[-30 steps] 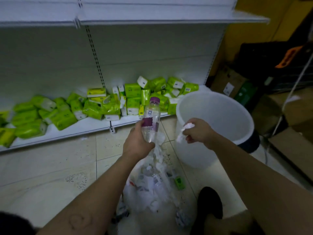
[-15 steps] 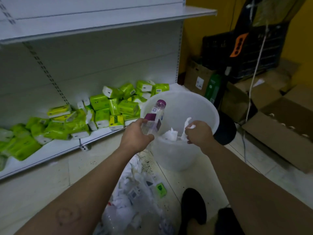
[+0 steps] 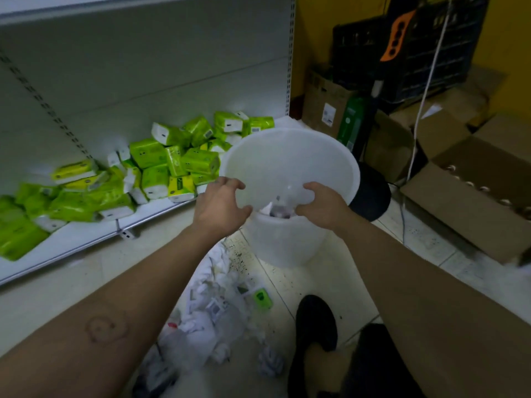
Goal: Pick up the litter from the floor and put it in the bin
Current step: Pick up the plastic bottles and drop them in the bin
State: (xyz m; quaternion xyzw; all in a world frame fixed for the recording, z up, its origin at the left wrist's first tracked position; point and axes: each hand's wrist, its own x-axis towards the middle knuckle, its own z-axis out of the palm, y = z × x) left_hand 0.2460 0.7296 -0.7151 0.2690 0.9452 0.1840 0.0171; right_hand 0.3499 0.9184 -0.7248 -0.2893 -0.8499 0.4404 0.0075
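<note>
Both hands, left hand point(image 3: 222, 206) and right hand point(image 3: 321, 206), hover with fingers spread and empty over the bin point(image 3: 342, 168); some litter lies inside, but a pile of litter point(image 3: 212, 317) remains on the near floor.

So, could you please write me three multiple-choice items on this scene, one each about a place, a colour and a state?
1. Where does the pile of litter lie?
A. On the floor in front of the bin
B. On the shelf
C. On the cardboard boxes

2. What colour is the bin?
A. Black
B. White
C. Yellow

3. What are the hands doing?
A. Both gripping a bottle
B. Both open and empty above the bin
C. Both flat on the floor

Answers:
1 A: the papers and wrappers lie on the tiles on the near side of the bin.
2 B: its wall and rim are translucent white.
3 B: the left hand and right hand have spread fingers holding nothing.
</note>
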